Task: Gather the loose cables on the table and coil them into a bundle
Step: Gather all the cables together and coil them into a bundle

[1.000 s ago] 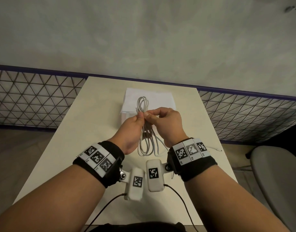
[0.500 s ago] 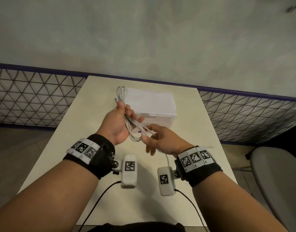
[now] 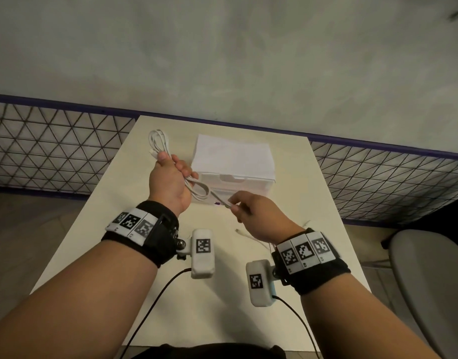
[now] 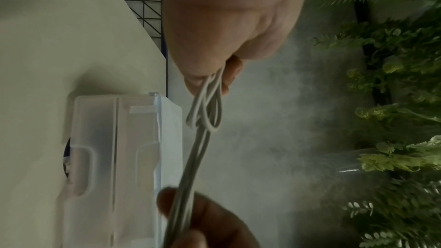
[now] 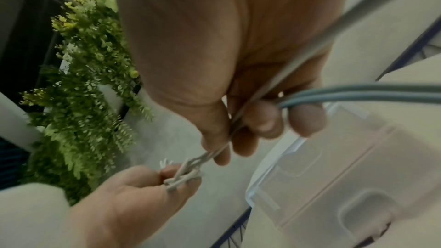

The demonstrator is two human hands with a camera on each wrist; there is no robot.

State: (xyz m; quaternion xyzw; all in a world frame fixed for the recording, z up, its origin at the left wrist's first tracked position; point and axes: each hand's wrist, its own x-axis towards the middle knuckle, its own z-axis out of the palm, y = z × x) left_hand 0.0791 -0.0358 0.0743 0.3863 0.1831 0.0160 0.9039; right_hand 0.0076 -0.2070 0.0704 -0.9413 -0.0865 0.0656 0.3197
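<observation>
A white cable folded into loops is held above the beige table. My left hand grips the loops in its fist; one loop sticks out past the thumb and another hangs below the palm. My right hand pinches a strand running out of the bundle, a little to the right and nearer to me. In the left wrist view the loops leave the fingers. The right wrist view shows the strand stretched between both hands.
A white translucent lidded box stands at the back of the table, just right of the left hand. A loose white cable tail lies on the table under the right wrist. A grey chair is at the right; a mesh fence runs behind.
The hands were together over the box. My left hand has carried the looped bundle left and away from me. My right hand has drawn back to the right, holding a strand.
</observation>
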